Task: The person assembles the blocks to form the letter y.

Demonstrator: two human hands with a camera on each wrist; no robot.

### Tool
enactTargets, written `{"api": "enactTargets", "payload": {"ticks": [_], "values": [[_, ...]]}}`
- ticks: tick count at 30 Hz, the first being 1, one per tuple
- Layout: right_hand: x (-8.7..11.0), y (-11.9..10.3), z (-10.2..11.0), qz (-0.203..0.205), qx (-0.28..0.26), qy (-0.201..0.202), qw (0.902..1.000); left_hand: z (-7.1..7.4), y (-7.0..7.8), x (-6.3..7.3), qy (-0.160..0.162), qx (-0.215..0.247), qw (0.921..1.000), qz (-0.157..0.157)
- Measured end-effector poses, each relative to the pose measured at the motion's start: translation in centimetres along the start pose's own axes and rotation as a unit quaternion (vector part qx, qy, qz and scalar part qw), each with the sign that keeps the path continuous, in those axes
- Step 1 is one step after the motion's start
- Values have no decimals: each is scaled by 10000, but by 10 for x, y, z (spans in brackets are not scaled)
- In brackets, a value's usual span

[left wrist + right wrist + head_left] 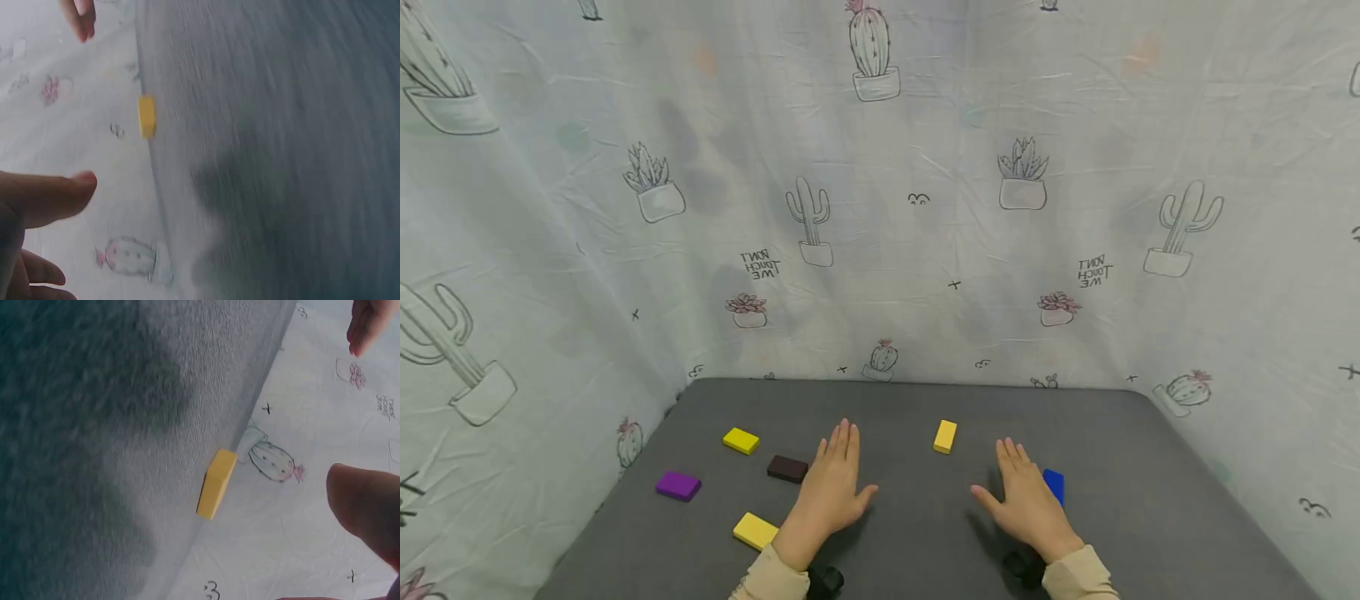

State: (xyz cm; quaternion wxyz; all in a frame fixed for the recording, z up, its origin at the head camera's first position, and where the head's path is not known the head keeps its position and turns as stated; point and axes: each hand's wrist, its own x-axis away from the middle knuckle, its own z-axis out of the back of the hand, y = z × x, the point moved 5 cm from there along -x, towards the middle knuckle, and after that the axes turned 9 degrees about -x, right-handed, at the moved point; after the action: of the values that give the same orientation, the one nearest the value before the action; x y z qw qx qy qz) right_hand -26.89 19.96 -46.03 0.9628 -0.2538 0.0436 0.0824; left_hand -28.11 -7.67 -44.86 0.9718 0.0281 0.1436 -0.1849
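Both hands hover over a grey table, fingers straight and thumbs spread inward, holding nothing. My left hand point(831, 487) overlaps the edges of a dark brown block point(787, 468) and a larger yellow block point(755, 531) in the head view. Close by my right hand point(1024, 504) lies a blue block point(1054, 486), partly hidden behind it. Between the hands and farther back sits an orange-yellow block point(945, 437), which both wrist views also show. To the left are a purple block point(678, 485) and a bright yellow block point(741, 441).
The grey table point(1157, 517) ends at a back edge against a white curtain point(917, 150) printed with cactus drawings. More of this curtain hangs along both sides. A black wrist device point(1024, 568) is strapped below the right hand, another point(826, 581) below the left.
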Motion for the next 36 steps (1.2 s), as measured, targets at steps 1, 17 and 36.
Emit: {"api": "enactTargets", "payload": {"ticks": [1, 17, 36], "values": [[1, 2, 2, -9, -19, 11, 10000, -1, 5, -1, 22, 77, 10000, -51], [10, 29, 47, -189, -904, 40, 9957, -1, 87, -13, -133, 604, 9954, -734], [15, 110, 36, -771, -2367, -188, 9683, -29, 157, -18, -1738, 2081, 9586, -871]]}}
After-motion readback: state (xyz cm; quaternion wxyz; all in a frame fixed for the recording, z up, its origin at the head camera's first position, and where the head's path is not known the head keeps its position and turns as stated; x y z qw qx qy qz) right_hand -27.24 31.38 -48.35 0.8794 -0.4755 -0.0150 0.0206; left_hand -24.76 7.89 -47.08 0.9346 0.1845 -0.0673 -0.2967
